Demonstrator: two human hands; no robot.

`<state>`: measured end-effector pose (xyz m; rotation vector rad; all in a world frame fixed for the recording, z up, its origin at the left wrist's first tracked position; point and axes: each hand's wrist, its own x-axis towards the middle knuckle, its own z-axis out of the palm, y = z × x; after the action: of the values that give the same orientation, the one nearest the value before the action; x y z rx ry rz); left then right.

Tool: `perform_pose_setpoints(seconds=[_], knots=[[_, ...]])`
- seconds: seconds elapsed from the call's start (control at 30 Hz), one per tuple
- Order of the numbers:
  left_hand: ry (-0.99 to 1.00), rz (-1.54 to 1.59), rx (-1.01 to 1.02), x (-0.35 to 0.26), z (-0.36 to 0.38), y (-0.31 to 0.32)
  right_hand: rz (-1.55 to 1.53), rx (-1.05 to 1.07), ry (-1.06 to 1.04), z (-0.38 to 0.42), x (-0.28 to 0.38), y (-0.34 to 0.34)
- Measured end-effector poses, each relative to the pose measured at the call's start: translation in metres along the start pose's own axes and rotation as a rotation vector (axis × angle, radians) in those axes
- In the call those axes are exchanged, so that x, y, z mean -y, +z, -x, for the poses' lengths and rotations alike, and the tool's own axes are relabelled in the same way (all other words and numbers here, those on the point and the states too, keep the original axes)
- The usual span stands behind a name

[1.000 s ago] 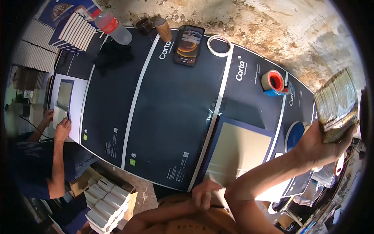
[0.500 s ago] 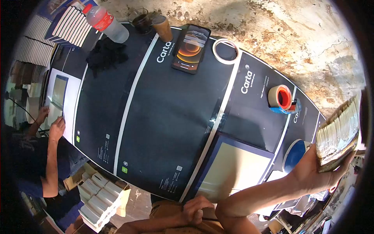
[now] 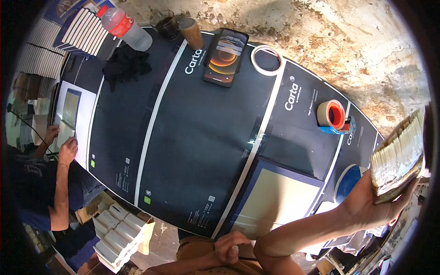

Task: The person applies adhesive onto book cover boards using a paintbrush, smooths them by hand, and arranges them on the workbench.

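My right hand (image 3: pixel 382 201) is raised at the right edge, closed round what looks like a wide flat brush (image 3: pixel 398 153). Its pale bristles point up and its base is dark and stained. My left hand (image 3: pixel 231 245) rests close to my body at the table's near edge, fingers curled in, with nothing visible in them. Just beyond it lies a cream sheet (image 3: pixel 266 195) on a dark blue cover board (image 3: pixel 250 183), partly behind my right forearm. A blue and white round lid or tub (image 3: pixel 347 181) shows beside my right wrist.
On the black table (image 3: pixel 197 123) lie a phone (image 3: pixel 224 57), tape rolls (image 3: pixel 266 60) (image 3: pixel 331 115), a black cloth (image 3: pixel 126 66), a bottle (image 3: pixel 123 27) and drink glasses (image 3: pixel 190 33). At left, a co-worker's hands (image 3: pixel 68 149) touch a panel on white board. Books (image 3: pixel 85 34) and a box (image 3: pixel 120 233) stand nearby.
The view has shifted very slightly. Both my hands and the brush keep their places; the co-worker's hands remain at the panel.
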<state>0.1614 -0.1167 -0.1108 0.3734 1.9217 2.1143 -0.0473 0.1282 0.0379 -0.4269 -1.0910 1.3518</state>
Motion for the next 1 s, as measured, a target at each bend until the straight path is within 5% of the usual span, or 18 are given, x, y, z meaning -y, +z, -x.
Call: perform_pose_setpoints(seconds=[1.0], knots=[[0.036, -0.024, -0.113, 0.0, -0.004, 0.006, 0.004, -0.034, 0.003, 0.003, 0.0, 0.004]])
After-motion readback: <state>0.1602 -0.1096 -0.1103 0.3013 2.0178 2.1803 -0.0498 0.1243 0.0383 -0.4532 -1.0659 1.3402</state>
